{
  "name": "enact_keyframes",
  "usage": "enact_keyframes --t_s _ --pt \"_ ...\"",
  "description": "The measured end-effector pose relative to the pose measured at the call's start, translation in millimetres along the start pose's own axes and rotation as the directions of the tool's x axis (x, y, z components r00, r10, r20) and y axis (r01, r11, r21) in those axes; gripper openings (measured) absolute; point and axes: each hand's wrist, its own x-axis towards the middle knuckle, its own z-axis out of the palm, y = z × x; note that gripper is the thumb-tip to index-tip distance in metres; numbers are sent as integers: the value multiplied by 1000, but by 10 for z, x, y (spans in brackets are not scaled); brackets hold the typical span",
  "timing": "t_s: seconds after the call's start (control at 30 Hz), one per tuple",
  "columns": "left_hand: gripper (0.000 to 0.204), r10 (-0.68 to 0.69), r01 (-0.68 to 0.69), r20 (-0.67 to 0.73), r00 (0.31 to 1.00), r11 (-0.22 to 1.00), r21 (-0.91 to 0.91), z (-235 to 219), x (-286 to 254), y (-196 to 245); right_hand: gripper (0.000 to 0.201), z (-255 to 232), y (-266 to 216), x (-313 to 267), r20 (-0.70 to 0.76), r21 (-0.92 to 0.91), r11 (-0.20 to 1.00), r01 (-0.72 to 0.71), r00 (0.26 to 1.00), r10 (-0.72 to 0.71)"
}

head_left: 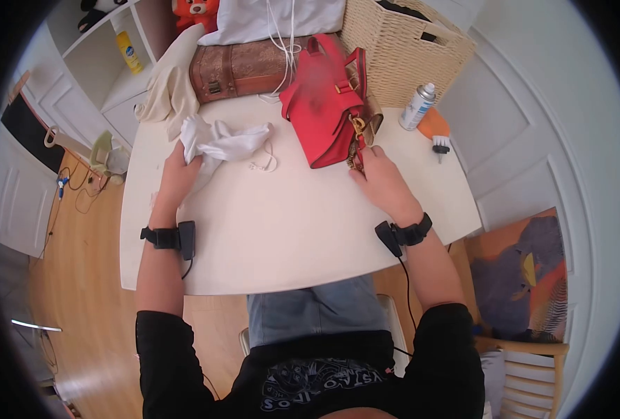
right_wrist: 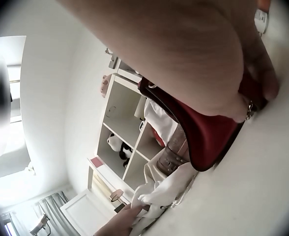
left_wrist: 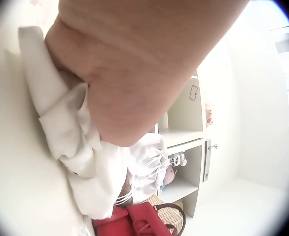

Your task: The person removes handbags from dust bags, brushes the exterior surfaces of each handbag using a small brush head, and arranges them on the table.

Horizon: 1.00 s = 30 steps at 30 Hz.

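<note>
On my feed, the red handbag (head_left: 313, 122) (smooth, gold-clipped) sits on the white table (head_left: 275, 223); the right hand (head_left: 385, 183) pinches its strap (head_left: 363, 141) and, well apart, the left hand (head_left: 179, 173) grips a rumpled white cloth (head_left: 233, 144).

Room bright, daylight soft and even over pale table (head_left: 275, 230). Window (right_wrist: 17, 101) blown out white in right-wrist view, dark blurred smear across it; right hand (right_wrist: 203, 69) shaded against that glare. Left-wrist view washed out, whites nearly merging. Sheen on floor (head_left: 76, 377). Hazy smudge softens bag (head_left: 317, 136) in head view. Wide lens curves table edge; black corners everywhere.
</note>
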Motion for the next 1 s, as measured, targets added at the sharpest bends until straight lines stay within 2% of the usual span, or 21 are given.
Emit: enact_keyframes --t_s 0.1,0.17,0.23,0.3,0.33,0.37,0.4,0.43,0.5,0.53,0.57,0.63,0.67,0.7,0.77,0.8,0.83,0.87,0.9,0.93,1.0 --pt "51 -7 14 83 997 996 -88 19 -47 58 53 -51 -34 57 96 122 992 12 995 -24" --pt "50 -55 119 236 970 956 -266 47 -77 152 51 -73 54 72 103 275 945 178 972 -213" --pt "50 -106 187 286 952 943 -274 10 -97 249 49 -259 44 -28 136 219 968 125 978 -157" --pt "47 -34 178 573 819 964 -198 -8 -106 255 47 -575 -144 -56 161 155 985 75 982 -101" --pt "47 -29 172 567 824 964 -202 -28 -136 282 45 -743 -349 -63 89 127 990 58 994 -70" --pt "46 21 196 687 726 952 -236 -58 -162 318 43 -814 -502 -73 14 102 994 35 999 -37" --pt "46 76 225 788 611 938 -265 -66 -195 348 49 -791 -580 -89 75 278 953 119 987 -145" --pt "46 82 218 786 613 939 -267 -56 -220 359 55 -744 -690 -99 116 449 875 183 959 -260" --pt "59 166 277 829 534 892 -357 -39 -253 396 70 -701 -1195 -69 11 507 755 416 872 -489" --pt "69 128 404 852 508 838 -367 -59 -294 447 77 -568 -1284 -42 1 424 746 514 823 -568" --pt "69 131 401 851 509 839 -369 -54 -352 451 83 -403 -1334 -20 2 339 722 604 767 -642" --pt "79 231 395 716 659 704 -591 -50 -439 433 79 -32 -1527 23 -39 359 708 609 767 -640" --pt "73 328 358 658 678 635 -685 4 -415 430 75 63 -1573 69 -82 379 692 615 767 -637" --pt "73 331 355 654 681 632 -690 -7 -410 463 75 108 -1558 126 -79 374 691 618 764 -640" --pt "60 217 423 616 757 556 -716 -69 -391 553 52 54 -1601 335 -52 418 717 558 802 -595" --pt "60 224 414 608 762 553 -723 -48 -345 551 46 -105 -1572 441 -55 438 684 583 778 -626" --pt "44 233 369 495 837 428 -825 -12 -291 533 41 -410 -1564 603 -57 460 650 605 750 -659" --pt "31 225 302 372 900 293 -907 21 -227 520 39 -584 -1512 864 -315 228 566 792 610 -727" --pt "31 229 290 359 905 287 -913 35 -161 522 39 -989 -1413 1132 -428 -67 544 836 469 -773" --pt "24 136 284 334 933 293 -913 28 -104 523 39 -1465 -1330 1386 -525 -114 548 828 419 -741" --pt "20 -57 342 347 936 376 -861 38 -24 312 44 -2271 -985 1990 -732 -302 755 582 366 -575"
